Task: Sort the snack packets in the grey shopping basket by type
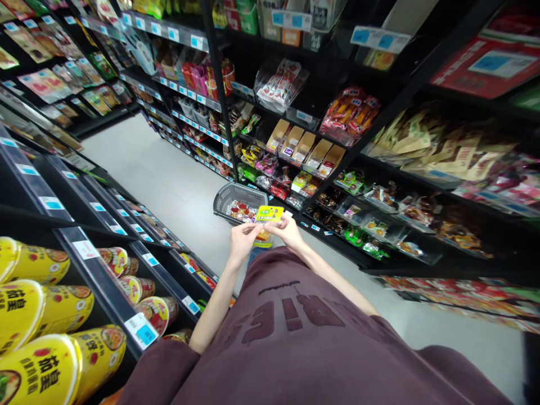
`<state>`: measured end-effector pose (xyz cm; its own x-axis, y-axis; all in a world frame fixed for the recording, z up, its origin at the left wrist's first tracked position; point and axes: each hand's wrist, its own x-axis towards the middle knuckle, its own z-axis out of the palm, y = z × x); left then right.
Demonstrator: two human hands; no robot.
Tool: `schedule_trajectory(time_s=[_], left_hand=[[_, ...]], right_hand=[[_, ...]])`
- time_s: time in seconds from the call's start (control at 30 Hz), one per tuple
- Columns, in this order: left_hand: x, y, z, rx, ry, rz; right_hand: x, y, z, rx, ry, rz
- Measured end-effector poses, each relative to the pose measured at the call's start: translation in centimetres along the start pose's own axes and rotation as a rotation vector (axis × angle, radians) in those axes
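Between my two hands is a small snack packet with a yellow and green top (270, 214), held in front of my shirt. My left hand (244, 241) pinches its left lower edge, fingers closed. On the other side my right hand (287, 229) grips the packet too, with thumb and fingers together. Just beyond them a grey shopping basket (221, 198) stands on the floor, with several red and white packaged snacks (241, 210) inside. The packet and my hands hide part of the basket's near right side.
Tall black shelves of bagged snacks (350, 115) run along the right, near the basket. Close on my left, a shelf holds yellow instant noodle cups (50, 360) and smaller red ones (156, 312). The pale aisle floor (139, 157) stretches ahead to more shelves (63, 73).
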<state>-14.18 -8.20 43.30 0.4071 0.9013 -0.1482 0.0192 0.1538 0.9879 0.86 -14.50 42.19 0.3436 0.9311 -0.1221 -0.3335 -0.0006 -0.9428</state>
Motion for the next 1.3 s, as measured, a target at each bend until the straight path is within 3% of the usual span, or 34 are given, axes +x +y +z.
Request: schedule_trajectory(time_s=[0.33,0.6,0.87,1.07,1.3], left_hand=[[-0.1,0.9,0.1,-0.099,-0.004,-0.159],[0.0,0.8,0.3,-0.218,0.004,-0.232],[-0.3,1.0,0.9,-0.195,0.032,-0.134],[-0.1,0.8,0.9,-0.174,0.019,-0.098],[-0.4,0.8,0.8,0.16,0.119,0.232]], right_hand=[[0.0,-0.4,-0.2,0.13,-0.005,0.081],[0.3,0.2,-0.4,0.166,0.085,0.118],[0.5,0.2,-0.4,0.098,0.138,0.011],[0.5,0.1,-0.3,0.109,0.156,0.024],[0.7,0.4,-0.5,0.124,0.186,0.031]])
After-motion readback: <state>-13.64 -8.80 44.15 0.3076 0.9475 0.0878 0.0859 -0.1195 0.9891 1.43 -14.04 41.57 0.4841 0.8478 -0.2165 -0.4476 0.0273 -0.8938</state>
